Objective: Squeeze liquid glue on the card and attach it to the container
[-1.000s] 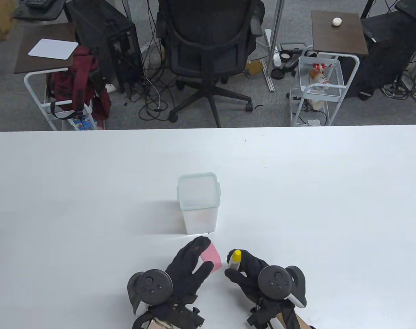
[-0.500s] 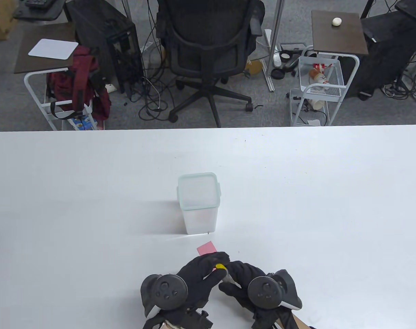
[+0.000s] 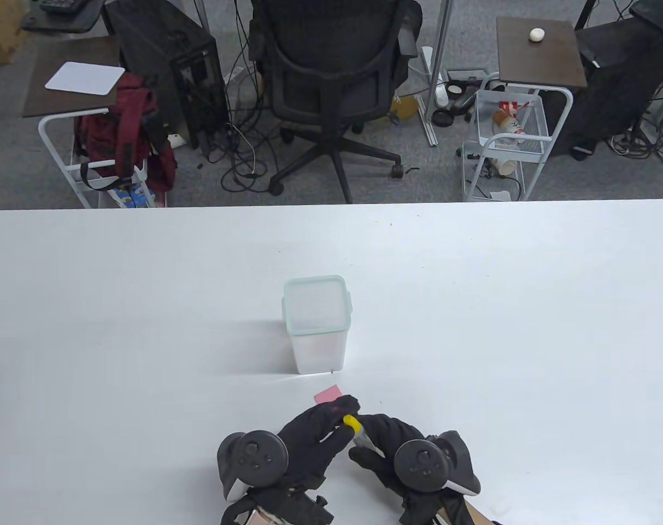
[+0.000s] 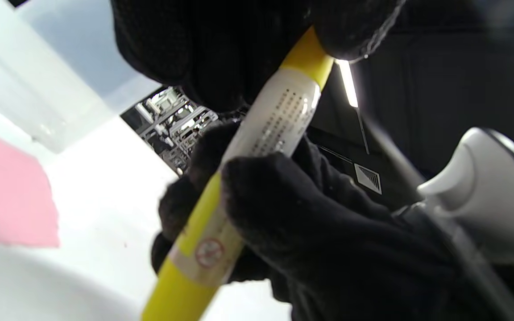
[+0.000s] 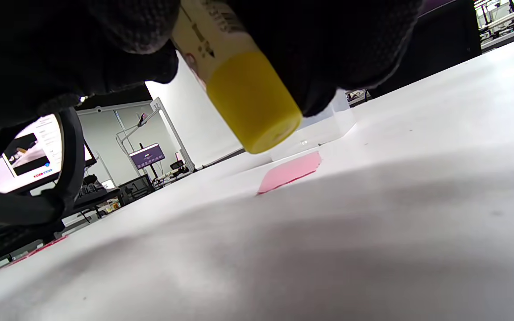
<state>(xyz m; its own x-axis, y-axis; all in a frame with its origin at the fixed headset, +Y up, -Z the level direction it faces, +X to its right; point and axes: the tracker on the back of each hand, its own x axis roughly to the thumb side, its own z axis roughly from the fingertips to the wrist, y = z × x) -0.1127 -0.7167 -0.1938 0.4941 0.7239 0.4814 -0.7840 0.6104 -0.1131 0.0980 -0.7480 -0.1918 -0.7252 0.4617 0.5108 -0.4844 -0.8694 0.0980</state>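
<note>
A white glue tube (image 3: pixel 360 435) with a yellow cap (image 3: pixel 351 421) is held in my right hand (image 3: pixel 383 445) near the table's front edge. It shows close up in the left wrist view (image 4: pixel 257 147) and the right wrist view (image 5: pixel 248 102). My left hand (image 3: pixel 323 429) pinches the yellow cap (image 4: pixel 308 55) at the tube's top. A pink card (image 3: pixel 328 394) lies flat on the table just beyond both hands; it also shows in the left wrist view (image 4: pixel 9 200) and the right wrist view (image 5: pixel 290 171). A clear lidded container (image 3: pixel 316 322) stands upright behind the card.
The white table (image 3: pixel 528 328) spreads wide on both sides. Beyond its far edge are an office chair (image 3: pixel 331 71), a wire cart (image 3: pixel 506 142) and side tables.
My left hand left the pink card and moved right to the glue tube's cap. My right hand tilted the tube toward it and shifted slightly left. The card now lies uncovered.
</note>
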